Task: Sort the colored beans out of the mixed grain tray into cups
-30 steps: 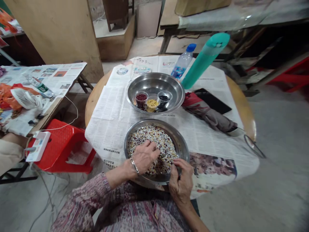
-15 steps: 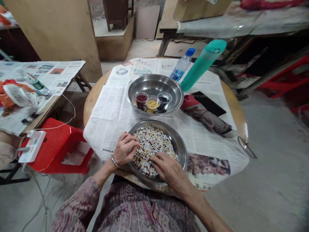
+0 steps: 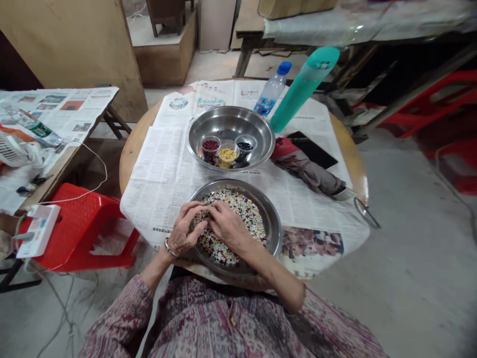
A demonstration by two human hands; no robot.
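Note:
Close in front of me a steel basin (image 3: 275, 233) holds a spread mix of white grains with dark red, yellow and black beans (image 3: 242, 209). My left hand (image 3: 184, 231), with a bracelet at the wrist, is curled over the basin's left side. Reaching across the mix, my right hand (image 3: 229, 226) has its closed fingertips against the left fingers. Whatever either hand holds is hidden. Behind stands a second steel basin (image 3: 257, 129) with three clear cups: red beans (image 3: 210, 145), yellow beans (image 3: 227, 155) and black beans (image 3: 245, 146).
Newspaper (image 3: 149, 174) covers the round table. Towards its back right are a water bottle (image 3: 272, 92), a tall teal container (image 3: 303, 89), a folded umbrella (image 3: 313, 174) and a dark flat object (image 3: 315, 150). At left a red stool (image 3: 85, 223) carries a power strip (image 3: 39, 231).
My right hand has moved left from the middle of the mix to meet my left hand. The left hand stays at the basin's left side. The view has shifted slightly.

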